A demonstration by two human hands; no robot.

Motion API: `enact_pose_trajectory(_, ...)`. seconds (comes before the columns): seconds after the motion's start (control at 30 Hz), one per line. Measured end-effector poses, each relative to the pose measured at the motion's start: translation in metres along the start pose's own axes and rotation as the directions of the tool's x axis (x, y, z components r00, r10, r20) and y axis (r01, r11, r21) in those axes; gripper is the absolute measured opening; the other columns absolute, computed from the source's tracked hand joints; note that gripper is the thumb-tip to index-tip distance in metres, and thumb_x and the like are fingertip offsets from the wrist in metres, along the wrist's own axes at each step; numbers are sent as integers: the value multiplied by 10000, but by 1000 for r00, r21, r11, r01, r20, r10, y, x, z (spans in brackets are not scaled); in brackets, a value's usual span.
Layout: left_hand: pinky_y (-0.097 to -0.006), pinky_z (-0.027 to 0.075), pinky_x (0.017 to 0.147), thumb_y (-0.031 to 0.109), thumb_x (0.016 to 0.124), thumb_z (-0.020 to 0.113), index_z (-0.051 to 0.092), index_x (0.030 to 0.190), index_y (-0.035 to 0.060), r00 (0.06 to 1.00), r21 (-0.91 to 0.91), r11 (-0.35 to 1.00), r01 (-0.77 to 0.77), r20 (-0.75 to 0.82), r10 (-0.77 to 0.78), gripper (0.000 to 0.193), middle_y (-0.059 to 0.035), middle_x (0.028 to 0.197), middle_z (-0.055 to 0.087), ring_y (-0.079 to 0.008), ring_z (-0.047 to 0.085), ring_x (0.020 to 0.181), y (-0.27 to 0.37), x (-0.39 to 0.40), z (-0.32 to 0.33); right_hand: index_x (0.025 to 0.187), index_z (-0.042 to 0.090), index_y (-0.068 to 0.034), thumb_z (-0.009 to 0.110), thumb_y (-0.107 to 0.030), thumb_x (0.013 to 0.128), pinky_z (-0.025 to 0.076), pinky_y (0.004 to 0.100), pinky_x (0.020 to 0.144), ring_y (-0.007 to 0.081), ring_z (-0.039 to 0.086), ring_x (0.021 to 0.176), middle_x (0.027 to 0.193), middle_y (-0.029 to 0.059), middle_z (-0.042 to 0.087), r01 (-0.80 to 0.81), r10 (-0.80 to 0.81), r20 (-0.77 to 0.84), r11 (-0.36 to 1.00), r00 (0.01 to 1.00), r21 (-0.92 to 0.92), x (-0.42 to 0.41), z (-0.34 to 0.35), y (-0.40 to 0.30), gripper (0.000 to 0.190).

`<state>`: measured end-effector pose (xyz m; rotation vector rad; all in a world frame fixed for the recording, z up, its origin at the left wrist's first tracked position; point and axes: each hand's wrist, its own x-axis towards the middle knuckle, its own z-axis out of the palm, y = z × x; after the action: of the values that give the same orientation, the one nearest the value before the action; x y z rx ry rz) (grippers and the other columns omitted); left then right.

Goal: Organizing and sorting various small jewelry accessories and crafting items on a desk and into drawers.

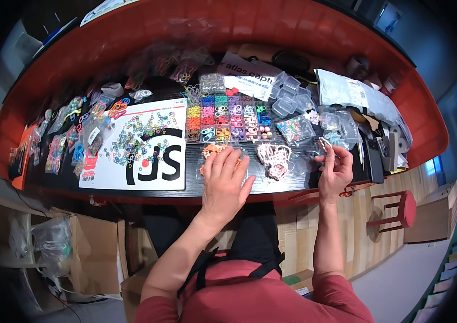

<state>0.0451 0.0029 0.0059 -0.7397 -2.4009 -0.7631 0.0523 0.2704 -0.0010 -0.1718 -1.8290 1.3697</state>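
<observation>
My left hand (224, 181) lies palm down near the table's front edge, fingers slightly apart. Beneath its fingertips is a transparent bag of orange linked pieces (211, 149), partly covered by the hand. Raised at the right, my right hand (335, 171) pinches a short pale pink-and-white strand (324, 142) between thumb and fingers. Between the hands, a bundle of pale pink chain links (274, 159) rests on a transparent bag. Just behind them stands a compartment box (234, 140) filled with colourful plastic clips, links and beads.
At left, many small coloured rings (143, 137) are scattered over a white printed sheet (103, 173). Bags of coloured links (55, 151) lie beyond it. Empty transparent cases (289, 97), a bead bag (296, 129), a grey mailer (353, 93) and a phone (373, 155) occupy the right.
</observation>
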Motion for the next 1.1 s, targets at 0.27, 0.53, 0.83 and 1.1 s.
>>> enact_pose_trajectory(0.27, -489, 300, 1129, 141, 838, 725, 587, 1295, 40, 999, -35, 999, 41, 34, -40, 488, -131, 1311, 561, -317, 470, 1311, 2, 3, 2, 1122, 572, -10, 596, -40, 999, 467, 176, 562, 91, 671, 757, 1024, 58, 658, 71, -71, -153, 997, 986, -5, 0, -4, 12, 129)
enact_pose_trajectory(0.53, -495, 329, 1098, 162, 809, 766, 615, 1216, 28, 996, -19, 996, 88, -29, -89, 454, -146, 1290, 565, -325, 480, 1296, 5, 10, 14, 1098, 580, 5, 598, -35, 999, 515, 215, 729, 94, 613, 794, 1014, 50, 628, 67, -71, -176, 997, 982, -34, 1, -7, 21, 109)
enact_pose_trajectory(0.83, -519, 308, 1129, 205, 820, 770, 623, 1213, 17, 992, -49, 999, 17, -122, -23, 460, -153, 1311, 557, -327, 466, 1330, 0, 3, 9, 1099, 575, 4, 597, -43, 1001, 507, 214, 731, 95, 628, 813, 1011, 59, 639, 159, -166, -150, 986, 975, -58, 1, -3, 23, 111)
enact_pose_trajectory(1.1, -505, 344, 1115, 164, 802, 784, 629, 1223, 34, 984, -149, 985, -91, -167, 65, 467, -142, 1284, 575, -321, 494, 1309, -2, -2, -2, 1118, 587, -14, 594, -49, 1003, 514, 205, 688, 108, 663, 877, 1065, 63, 657, 199, -204, -145, 979, 968, -47, 1, -3, 10, 121)
